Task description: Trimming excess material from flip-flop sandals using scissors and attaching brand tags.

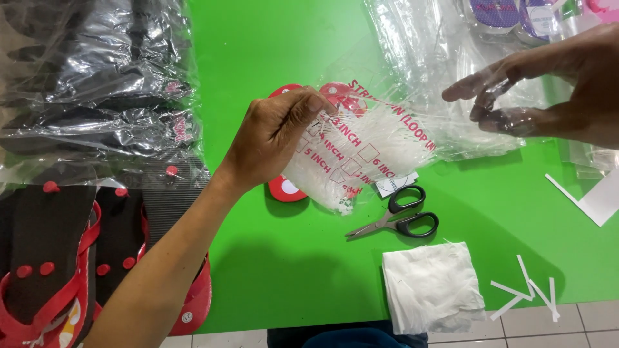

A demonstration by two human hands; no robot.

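Pin bag [367,151], long axis slanting up to the right over the tabletop [271,258].
Left hand [277,138] pinches its near end; right hand [548,87] half open, fingers on clear plastic [438,58].

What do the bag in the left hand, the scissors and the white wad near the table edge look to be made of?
The bag in the left hand: thin clear plastic film, glossy and crinkled, packed with white strands, probably plastic. The scissors: shiny metal blades, black handles that look plastic. The white wad: likely tissue or thin soft sheet, matte and rumpled; hard to tell which.

Scissors [398,216], white tissue [431,287], bagged sandals [97,84]
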